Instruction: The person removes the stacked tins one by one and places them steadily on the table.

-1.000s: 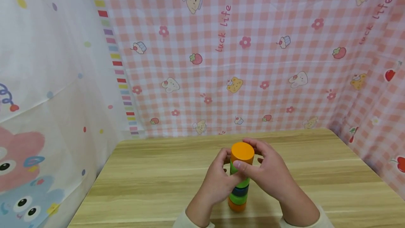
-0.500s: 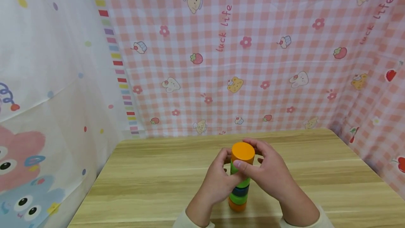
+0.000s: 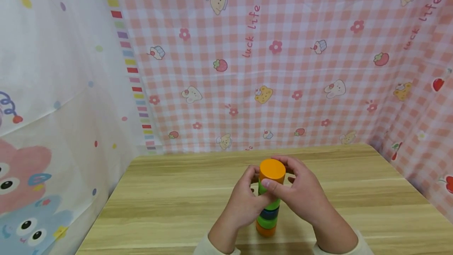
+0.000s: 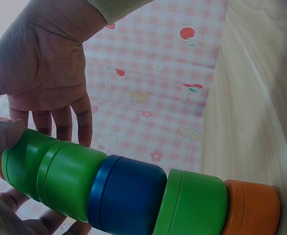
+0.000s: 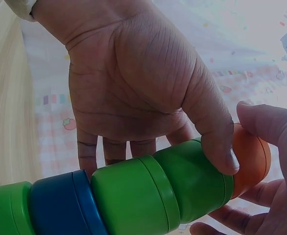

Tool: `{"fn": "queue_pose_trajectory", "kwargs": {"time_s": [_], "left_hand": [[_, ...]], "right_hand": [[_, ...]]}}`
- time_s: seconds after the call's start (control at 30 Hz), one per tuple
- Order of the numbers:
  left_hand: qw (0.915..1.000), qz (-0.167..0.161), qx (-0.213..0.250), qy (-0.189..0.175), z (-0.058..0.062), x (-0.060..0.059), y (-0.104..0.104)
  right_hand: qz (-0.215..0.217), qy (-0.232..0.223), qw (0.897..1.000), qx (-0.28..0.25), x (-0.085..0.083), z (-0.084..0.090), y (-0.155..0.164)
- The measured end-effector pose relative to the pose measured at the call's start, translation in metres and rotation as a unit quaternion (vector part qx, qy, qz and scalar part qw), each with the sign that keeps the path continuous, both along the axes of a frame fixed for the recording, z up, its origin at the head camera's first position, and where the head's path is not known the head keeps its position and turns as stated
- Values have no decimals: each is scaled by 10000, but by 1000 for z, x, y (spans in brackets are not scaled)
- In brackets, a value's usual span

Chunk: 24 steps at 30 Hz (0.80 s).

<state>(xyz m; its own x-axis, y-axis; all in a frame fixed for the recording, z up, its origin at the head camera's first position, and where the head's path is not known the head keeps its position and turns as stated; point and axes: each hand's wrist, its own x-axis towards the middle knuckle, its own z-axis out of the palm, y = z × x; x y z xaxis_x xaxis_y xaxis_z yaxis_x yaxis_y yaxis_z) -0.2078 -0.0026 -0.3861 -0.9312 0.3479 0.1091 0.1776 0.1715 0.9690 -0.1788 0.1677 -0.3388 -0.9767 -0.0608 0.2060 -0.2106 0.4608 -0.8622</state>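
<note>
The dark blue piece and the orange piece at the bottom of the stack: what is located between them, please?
One green piece lies between the dark blue piece and the bottom orange piece; the left wrist view shows it clearly.

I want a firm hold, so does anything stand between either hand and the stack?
Nothing visible does: the left hand and right hand both reach round the stack, with no object in between.

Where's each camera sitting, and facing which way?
On the head: facing forward and down at the stack, left hand, right hand, sleeves.
On left wrist: facing right at the stack; left hand near, right palm beyond.
On right wrist: facing left at it; right hand near, left palm beyond.
Wrist views share stack and hands.
</note>
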Motion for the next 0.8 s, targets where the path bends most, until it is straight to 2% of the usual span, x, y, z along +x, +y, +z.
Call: {"fn": "queue_pose_trajectory", "kwargs": {"time_s": [0.37,0.8], "left_hand": [[9999,-59,-25,81,-1,-2,-1],[10000,-29,15,44,0,-2,1]], "right_hand": [[44,209,9997,118,0,-1,0],[64,139,9999,72,-1,-1,1]]}}
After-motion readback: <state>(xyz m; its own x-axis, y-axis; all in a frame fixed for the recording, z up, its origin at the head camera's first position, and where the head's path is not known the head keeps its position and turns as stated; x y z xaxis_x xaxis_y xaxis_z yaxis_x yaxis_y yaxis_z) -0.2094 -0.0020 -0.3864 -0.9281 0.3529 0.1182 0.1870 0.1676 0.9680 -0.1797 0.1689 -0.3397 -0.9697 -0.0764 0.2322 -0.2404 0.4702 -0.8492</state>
